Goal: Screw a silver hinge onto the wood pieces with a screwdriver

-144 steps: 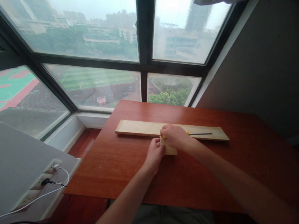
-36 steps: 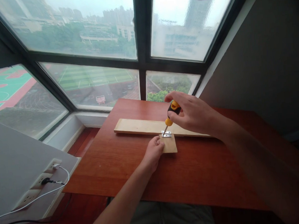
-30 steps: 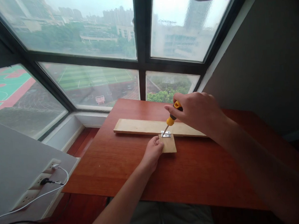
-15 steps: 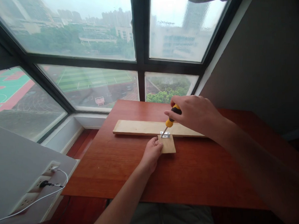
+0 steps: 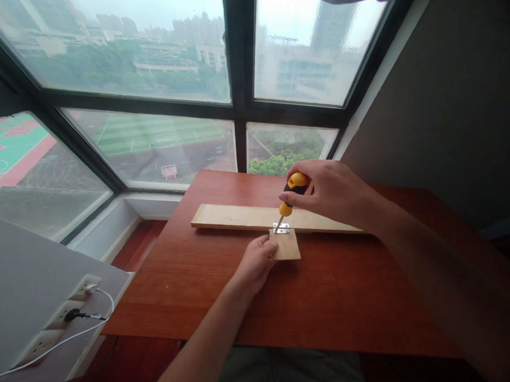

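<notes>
A silver hinge (image 5: pixel 283 227) is set on the far edge of a small wooden piece (image 5: pixel 287 247), against the near edge of a long board (image 5: pixel 233 216). The piece is pinched by the left hand (image 5: pixel 257 261). A tilted screwdriver (image 5: pixel 297 180), its tip at the hinge's left end, is gripped by the right hand (image 5: pixel 329 191). The board is supported by a reddish worktop (image 5: pixel 192 291).

pale daylight through the windows (image 5: pixel 145 60) puts a sheen on the tabletop (image 5: pixel 328 290), the right-hand wall (image 5: pixel 439 107) dim.
</notes>
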A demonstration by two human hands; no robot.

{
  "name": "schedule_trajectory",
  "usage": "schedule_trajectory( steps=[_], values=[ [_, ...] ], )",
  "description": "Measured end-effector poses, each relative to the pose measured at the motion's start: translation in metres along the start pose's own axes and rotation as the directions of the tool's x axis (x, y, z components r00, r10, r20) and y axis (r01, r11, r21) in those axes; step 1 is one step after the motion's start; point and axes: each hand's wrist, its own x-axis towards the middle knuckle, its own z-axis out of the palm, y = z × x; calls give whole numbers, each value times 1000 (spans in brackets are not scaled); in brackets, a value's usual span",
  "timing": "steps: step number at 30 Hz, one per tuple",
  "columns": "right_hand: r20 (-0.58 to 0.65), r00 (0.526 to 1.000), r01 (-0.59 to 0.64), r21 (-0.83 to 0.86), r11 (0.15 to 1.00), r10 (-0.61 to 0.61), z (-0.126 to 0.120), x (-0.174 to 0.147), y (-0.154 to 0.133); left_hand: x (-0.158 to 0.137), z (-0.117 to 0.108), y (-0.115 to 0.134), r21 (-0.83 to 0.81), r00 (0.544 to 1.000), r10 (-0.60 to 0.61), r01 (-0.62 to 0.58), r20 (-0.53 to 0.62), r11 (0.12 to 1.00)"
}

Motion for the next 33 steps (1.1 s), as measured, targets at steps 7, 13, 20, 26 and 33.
schedule_trajectory(
  steps=[7, 13, 20, 26, 33],
  values=[
    [-11, 1000, 6, -101, 995, -7, 0, 0, -2, 2, -2, -1, 12, 1000, -12, 12, 6, 1000],
    [-2, 997, -75, -298, 952, 78, -2, -2, -9, 2, 1, -7, 35, 997, 23, -21, -72, 999],
    [11, 1000, -17, -252, 968, 21, -4, -5, -6, 3, 2, -7, 42, 997, 21, -17, -79, 999],
    [14, 998, -52, -363, 930, 62, -3, -4, -7, 3, 2, -8, 35, 994, 15, -11, -105, 999],
    [59, 998, 14, -194, 981, -3, -5, -5, -4, 2, 3, -7, 56, 994, 9, -3, -110, 998]
  ],
)
